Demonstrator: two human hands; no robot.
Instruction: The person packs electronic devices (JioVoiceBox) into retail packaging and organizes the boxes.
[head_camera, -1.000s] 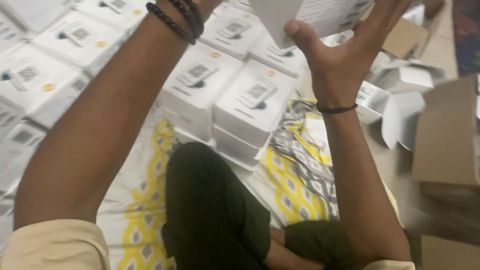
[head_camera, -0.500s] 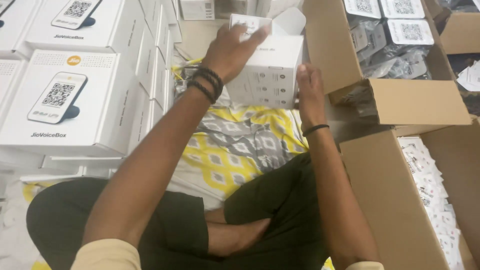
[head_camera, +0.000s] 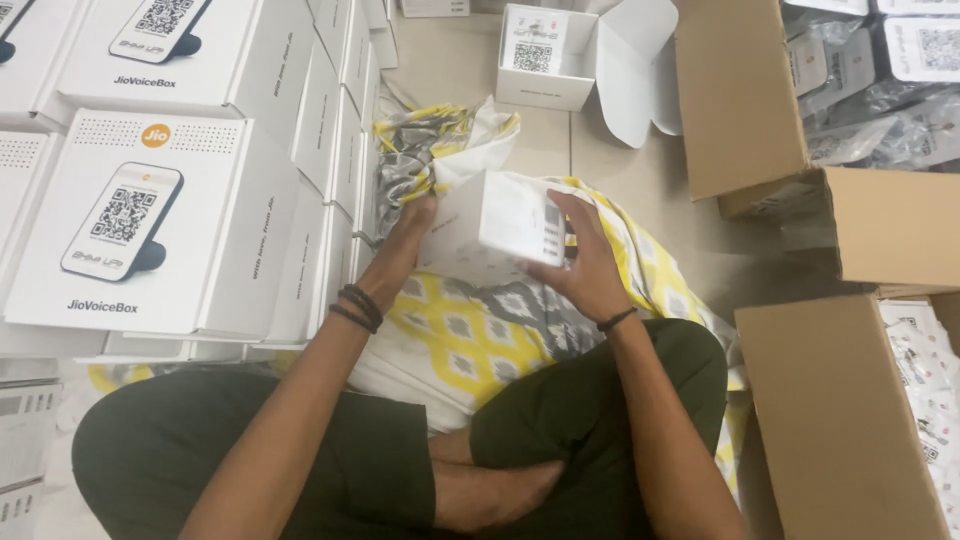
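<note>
I hold a small white carton over my lap with both hands. My left hand grips its left side, with black bands on that wrist. My right hand wraps its right side and front, with a thin black band at the wrist. The carton is closed and shows a printed panel on its right face. Under it lies a yellow, grey and white patterned cloth across my crossed legs in dark green trousers.
Stacks of white product boxes rise along my left. An open white carton with its flap up sits on the floor ahead. Brown cardboard boxes holding plastic-wrapped items stand at my right.
The white carton has come down from the floor area ahead to just above my lap. Both hands kept hold of it and my head tilted lower.
</note>
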